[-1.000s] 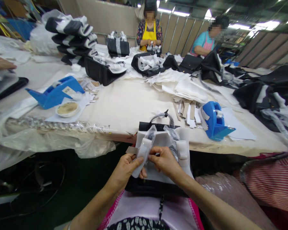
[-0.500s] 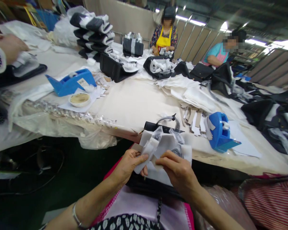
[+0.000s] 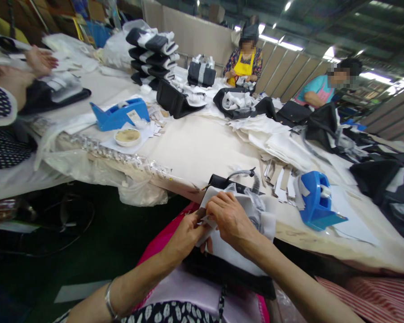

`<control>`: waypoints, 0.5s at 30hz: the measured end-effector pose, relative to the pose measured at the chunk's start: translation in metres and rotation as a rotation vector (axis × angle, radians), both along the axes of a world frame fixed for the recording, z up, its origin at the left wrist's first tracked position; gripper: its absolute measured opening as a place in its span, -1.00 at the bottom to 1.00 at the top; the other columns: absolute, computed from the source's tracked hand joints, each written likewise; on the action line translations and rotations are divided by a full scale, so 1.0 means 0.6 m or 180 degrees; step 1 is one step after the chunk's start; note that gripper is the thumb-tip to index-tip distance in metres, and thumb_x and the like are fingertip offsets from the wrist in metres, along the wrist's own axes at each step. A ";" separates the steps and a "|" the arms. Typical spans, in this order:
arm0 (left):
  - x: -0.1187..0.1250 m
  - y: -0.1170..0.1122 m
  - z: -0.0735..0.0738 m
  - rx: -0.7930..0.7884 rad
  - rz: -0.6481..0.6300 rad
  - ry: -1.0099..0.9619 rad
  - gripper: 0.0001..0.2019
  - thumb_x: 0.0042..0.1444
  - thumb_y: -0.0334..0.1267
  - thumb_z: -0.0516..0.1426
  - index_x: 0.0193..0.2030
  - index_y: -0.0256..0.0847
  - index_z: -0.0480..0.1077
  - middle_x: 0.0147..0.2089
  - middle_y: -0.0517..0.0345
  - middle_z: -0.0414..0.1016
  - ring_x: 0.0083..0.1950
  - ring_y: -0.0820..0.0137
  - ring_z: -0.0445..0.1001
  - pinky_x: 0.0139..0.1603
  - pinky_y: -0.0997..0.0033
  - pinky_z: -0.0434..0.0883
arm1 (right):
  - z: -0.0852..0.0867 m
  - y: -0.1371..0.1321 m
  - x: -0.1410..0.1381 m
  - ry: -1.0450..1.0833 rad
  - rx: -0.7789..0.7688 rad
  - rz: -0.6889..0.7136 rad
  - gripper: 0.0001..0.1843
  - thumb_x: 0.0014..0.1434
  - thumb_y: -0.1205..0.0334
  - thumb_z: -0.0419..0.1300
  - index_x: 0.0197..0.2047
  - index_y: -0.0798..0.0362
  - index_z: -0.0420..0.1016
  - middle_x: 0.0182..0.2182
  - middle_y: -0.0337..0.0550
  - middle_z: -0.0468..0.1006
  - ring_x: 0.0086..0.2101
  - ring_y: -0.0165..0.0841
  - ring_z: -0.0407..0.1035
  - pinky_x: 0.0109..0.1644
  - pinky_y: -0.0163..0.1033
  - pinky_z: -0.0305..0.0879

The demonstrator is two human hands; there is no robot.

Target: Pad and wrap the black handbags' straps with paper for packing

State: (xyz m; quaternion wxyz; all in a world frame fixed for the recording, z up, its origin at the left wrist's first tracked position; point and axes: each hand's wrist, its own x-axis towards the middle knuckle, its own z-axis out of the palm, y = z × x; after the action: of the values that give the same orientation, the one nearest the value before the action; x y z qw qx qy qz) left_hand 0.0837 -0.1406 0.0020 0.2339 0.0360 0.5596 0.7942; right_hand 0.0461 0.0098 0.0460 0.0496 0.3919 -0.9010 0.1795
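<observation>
A black handbag (image 3: pixel 264 287) lies across my lap and leans on the table's edge, with a white padding sheet (image 3: pixel 235 253) over its face. My left hand (image 3: pixel 190 231) is closed around a strap end wrapped in white padding (image 3: pixel 204 235), at the sheet's left side. Over the same wrapped strap, my right hand (image 3: pixel 229 217) bends its fingers down and grips the upper part; its fingertips are partly hidden. Right of that hand, a second strap end in clear plastic (image 3: pixel 257 204) rests on the sheet.
Blue tape dispensers (image 3: pixel 318 202) stand on the table (image 3: pixel 202 143) at right and left. Near the left one is a small dish (image 3: pixel 128 138). Card strips (image 3: pixel 281 179), white sheets (image 3: pixel 272 139) and stacked black bags (image 3: pixel 153 56) lie about. Co-workers sit opposite; another person's hands (image 3: pixel 37 63) are at left.
My right hand has moved left and up from beside the wrapped strap onto it, where it now covers the top. My left hand keeps its hold. The view has turned slightly left.
</observation>
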 end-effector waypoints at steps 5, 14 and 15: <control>0.006 0.002 0.003 -0.0151 0.0147 0.0029 -0.70 0.11 -0.02 0.21 -0.21 -0.24 0.39 -0.66 0.21 0.42 -0.70 0.42 0.32 -0.67 0.49 0.17 | 0.006 -0.005 -0.007 -0.0251 -0.0051 -0.0061 -0.77 -0.03 0.62 0.07 -0.43 0.08 0.26 -0.44 -0.20 0.38 -0.33 -0.32 0.17 -0.20 -0.20 0.00; 0.005 0.013 -0.007 -0.0287 0.0424 -0.0092 -0.74 0.10 -0.04 0.22 -0.36 -0.22 0.44 -0.71 0.23 0.38 -0.75 0.46 0.27 -0.72 0.51 0.09 | 0.027 -0.012 -0.027 -0.0931 0.0018 -0.0321 -0.71 -0.07 0.63 0.08 -0.30 0.10 0.32 -0.41 -0.27 0.42 -0.37 -0.40 0.22 -0.25 -0.29 -0.02; 0.005 0.013 -0.007 -0.0298 0.0442 -0.0087 -0.75 0.10 -0.05 0.23 -0.37 -0.22 0.44 -0.71 0.23 0.38 -0.75 0.47 0.26 -0.72 0.51 0.08 | 0.032 -0.014 -0.031 -0.0964 0.0102 -0.0268 -0.72 -0.05 0.62 0.09 -0.30 0.10 0.35 -0.41 -0.26 0.43 -0.37 -0.41 0.23 -0.27 -0.30 -0.02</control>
State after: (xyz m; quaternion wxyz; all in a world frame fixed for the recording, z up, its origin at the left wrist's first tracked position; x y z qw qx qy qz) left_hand 0.0866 -0.1328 -0.0023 0.1873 -0.0248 0.5941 0.7819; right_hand 0.0275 0.0015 0.0651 -0.0856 0.3231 -0.9165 0.2200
